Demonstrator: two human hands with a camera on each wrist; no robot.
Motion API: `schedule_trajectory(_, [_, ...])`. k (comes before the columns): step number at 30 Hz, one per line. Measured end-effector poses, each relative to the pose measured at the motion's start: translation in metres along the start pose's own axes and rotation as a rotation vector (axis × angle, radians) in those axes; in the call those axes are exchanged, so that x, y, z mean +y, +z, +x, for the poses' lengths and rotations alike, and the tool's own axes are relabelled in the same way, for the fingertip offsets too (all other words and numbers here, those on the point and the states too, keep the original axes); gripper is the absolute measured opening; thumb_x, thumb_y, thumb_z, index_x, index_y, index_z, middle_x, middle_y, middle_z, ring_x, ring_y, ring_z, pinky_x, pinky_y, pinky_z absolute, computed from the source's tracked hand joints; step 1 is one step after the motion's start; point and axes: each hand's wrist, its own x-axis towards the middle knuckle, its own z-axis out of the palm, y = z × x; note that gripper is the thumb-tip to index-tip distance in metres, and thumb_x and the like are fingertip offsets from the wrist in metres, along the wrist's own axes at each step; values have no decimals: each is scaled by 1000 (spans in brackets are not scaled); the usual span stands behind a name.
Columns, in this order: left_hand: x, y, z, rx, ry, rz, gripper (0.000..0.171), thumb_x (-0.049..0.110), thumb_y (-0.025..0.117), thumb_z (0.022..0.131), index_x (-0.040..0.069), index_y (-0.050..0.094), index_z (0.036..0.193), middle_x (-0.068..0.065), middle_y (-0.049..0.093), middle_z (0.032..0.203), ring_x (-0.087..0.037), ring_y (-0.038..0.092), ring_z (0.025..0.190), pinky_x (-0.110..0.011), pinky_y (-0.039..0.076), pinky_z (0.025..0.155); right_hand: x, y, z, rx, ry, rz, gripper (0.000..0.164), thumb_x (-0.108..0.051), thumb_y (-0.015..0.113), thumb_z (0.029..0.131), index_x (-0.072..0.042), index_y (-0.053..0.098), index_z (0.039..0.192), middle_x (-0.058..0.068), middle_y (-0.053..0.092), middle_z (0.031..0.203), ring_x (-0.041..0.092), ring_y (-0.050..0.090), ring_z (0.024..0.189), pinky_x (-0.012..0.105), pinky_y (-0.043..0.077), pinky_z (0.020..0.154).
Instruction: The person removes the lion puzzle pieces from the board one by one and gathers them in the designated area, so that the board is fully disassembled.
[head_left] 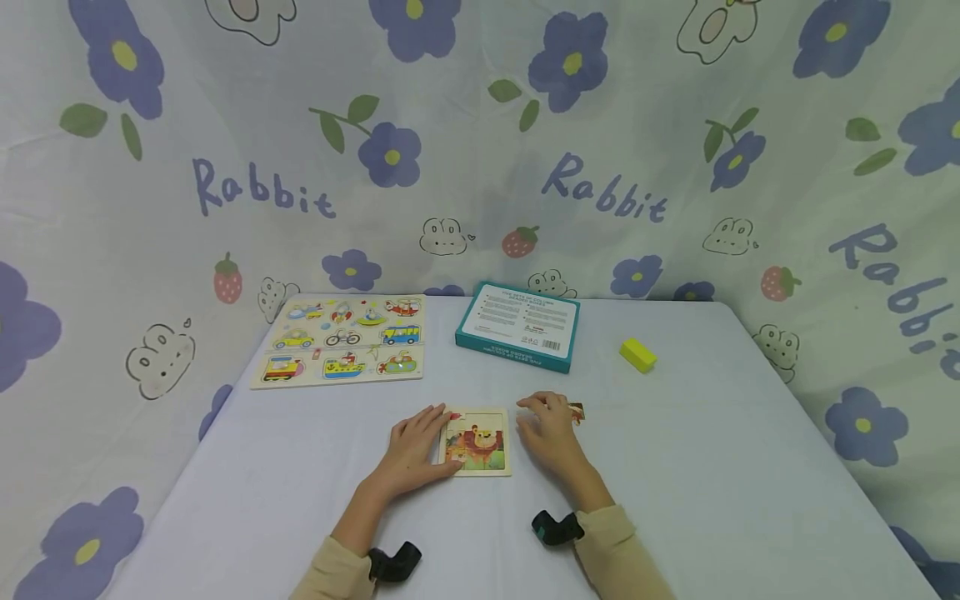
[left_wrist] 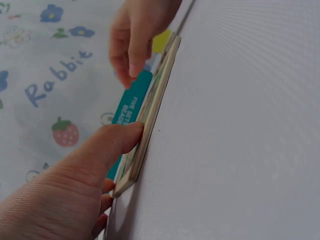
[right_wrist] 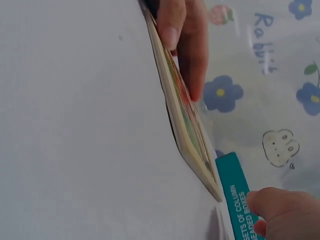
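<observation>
A small square wooden jigsaw puzzle (head_left: 480, 457) with a cartoon bear picture lies on the table in front of me. My left hand (head_left: 414, 452) holds its left side, thumb at the lower edge and fingers by the upper left corner. In the left wrist view that thumb (left_wrist: 131, 137) presses on the puzzle's rim. Just right of the puzzle hovers my right hand (head_left: 551, 429), its fingers loosely bent with nothing seen between them. A loose puzzle piece (head_left: 577, 412) shows beyond the right hand, partly hidden by it.
Behind the puzzle lies a teal box (head_left: 517, 327) with a white printed panel. A wooden board with vehicle pictures (head_left: 360, 340) is at the back left. One yellow block (head_left: 638, 356) rests at the back right. A patterned curtain (head_left: 480, 150) hangs behind the table.
</observation>
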Motion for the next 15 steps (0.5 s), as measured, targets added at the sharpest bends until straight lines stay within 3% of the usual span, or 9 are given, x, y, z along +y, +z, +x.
schedule_trajectory(8, [-2, 2, 1, -12, -21, 5, 89, 57, 65, 74, 7, 35, 141, -6, 30, 147, -25, 22, 135, -52, 19, 101, -16, 13, -2, -133, -87, 100, 21, -14, 60, 88, -8, 63, 108, 2, 53, 112, 17, 47, 109, 37, 42, 93])
schedule_trajectory(15, [-3, 4, 1, -4, -17, 7, 90, 60, 63, 74, 8, 34, 142, -5, 30, 147, -24, 22, 135, -52, 19, 101, -27, 22, -3, -175, -140, 168, 24, -9, 60, 87, -2, 64, 110, 6, 56, 114, 17, 50, 108, 34, 46, 89])
